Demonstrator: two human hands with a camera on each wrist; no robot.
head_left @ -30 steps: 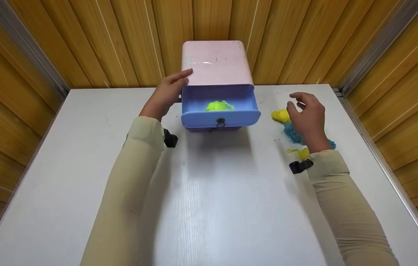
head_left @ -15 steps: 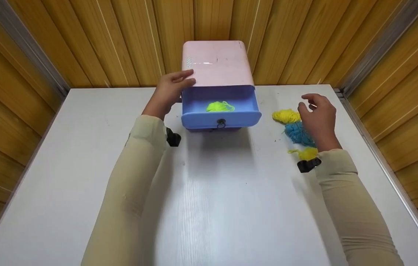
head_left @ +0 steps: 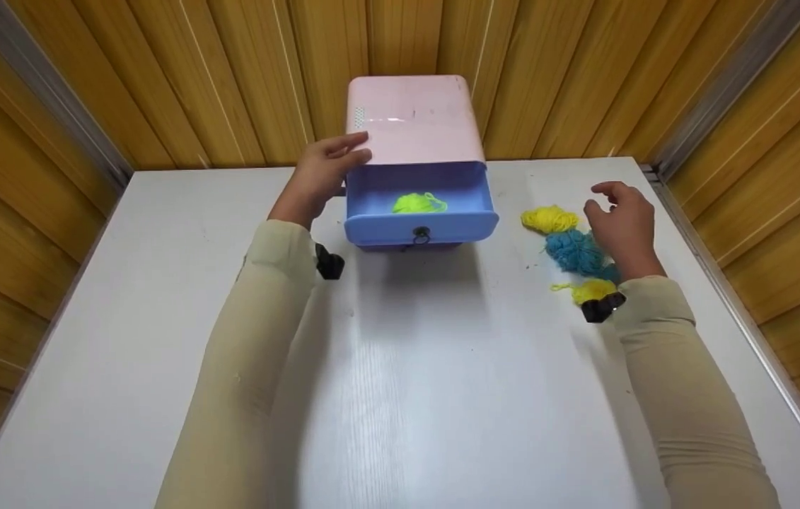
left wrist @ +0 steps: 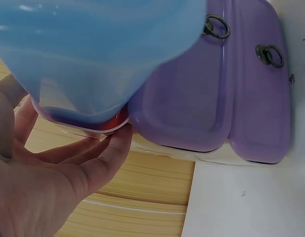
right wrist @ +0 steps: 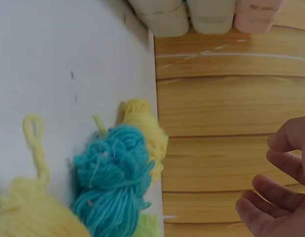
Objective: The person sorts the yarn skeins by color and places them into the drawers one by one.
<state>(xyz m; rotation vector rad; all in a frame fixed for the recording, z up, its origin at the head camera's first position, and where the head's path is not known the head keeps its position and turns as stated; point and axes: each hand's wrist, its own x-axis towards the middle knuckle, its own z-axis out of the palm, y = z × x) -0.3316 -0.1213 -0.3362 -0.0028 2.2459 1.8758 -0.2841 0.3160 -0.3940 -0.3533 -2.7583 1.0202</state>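
Observation:
A small pink-topped drawer cabinet (head_left: pixel 417 116) stands at the back of the table, its blue top drawer (head_left: pixel 385 230) pulled out. Inside that drawer lies a neon green ball of yarn (head_left: pixel 417 203). My left hand (head_left: pixel 316 177) rests against the cabinet's left side near the top front edge, fingers fairly straight along the wall. My right hand (head_left: pixel 624 230) hovers with loosely curved fingers and nothing in them. Beside and below it lie a yellow yarn skein (head_left: pixel 547 219), a teal skein (head_left: pixel 573 252) and another yellow ball (head_left: pixel 592 290) with a loop.
Two purple drawers (left wrist: pixel 187 94) with ring pulls sit closed beneath the blue one. A bit of light green yarn (right wrist: pixel 149 227) shows behind the teal skein in the right wrist view. Wood-panelled walls (head_left: pixel 230 78) border the white table (head_left: pixel 414 396) at back and sides.
My right hand has moved rightward, uncovering more of the yellow and teal yarn. The left hand stays at the cabinet's side, its thumb slightly farther over the edge. The drawer and green yarn look unchanged.

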